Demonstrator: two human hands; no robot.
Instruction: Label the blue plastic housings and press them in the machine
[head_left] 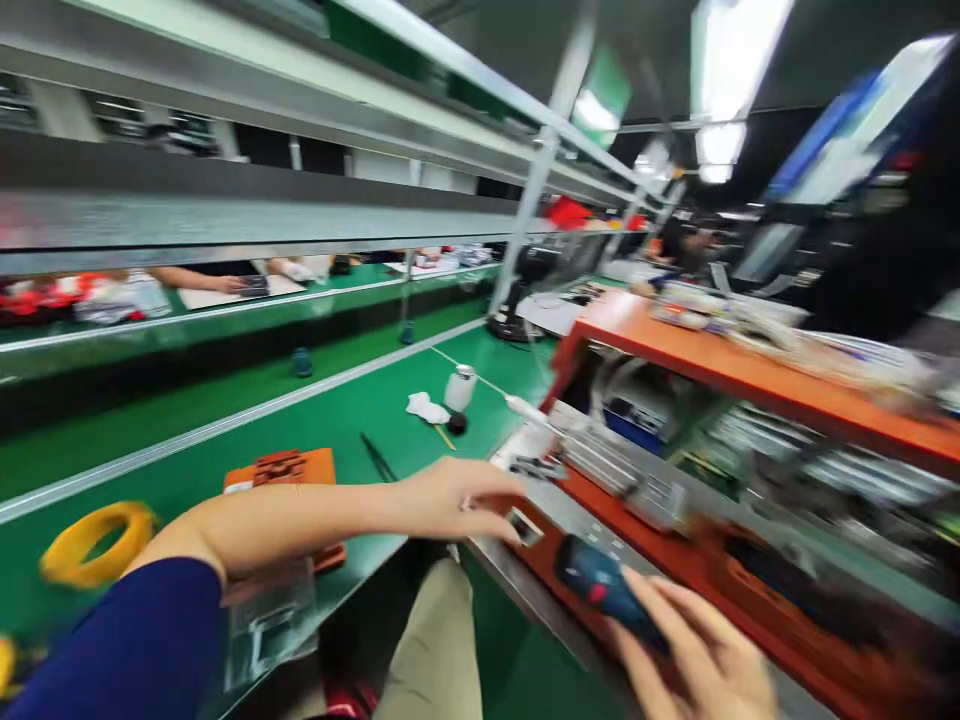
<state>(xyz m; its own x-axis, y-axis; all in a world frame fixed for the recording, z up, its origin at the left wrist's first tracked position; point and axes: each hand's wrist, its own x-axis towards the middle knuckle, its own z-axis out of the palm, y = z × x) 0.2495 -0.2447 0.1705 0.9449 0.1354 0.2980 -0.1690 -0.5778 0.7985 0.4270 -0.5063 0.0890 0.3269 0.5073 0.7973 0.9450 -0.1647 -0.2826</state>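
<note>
My left hand (457, 500) reaches across to the right with thumb and fingers apart. Just beyond its fingertips is a small square part with a pale frame (525, 527); whether they touch is unclear. In my right hand (697, 650) is a dark blue-black handheld device with a red spot (611, 590), blurred, its exact kind not readable. It is over the brown-red lower ledge of the rack (555, 560). Behind my left forearm, an orange fixture (319, 467) lies on the green bench (360, 400).
A roll of yellow tape (97, 545), black tweezers (377, 458), a white bottle (460, 388) and a white-handled soldering iron (532, 412) lie about. An orange shelf (750, 350) rises at right. Across the bench, another person's hand (221, 283) shows.
</note>
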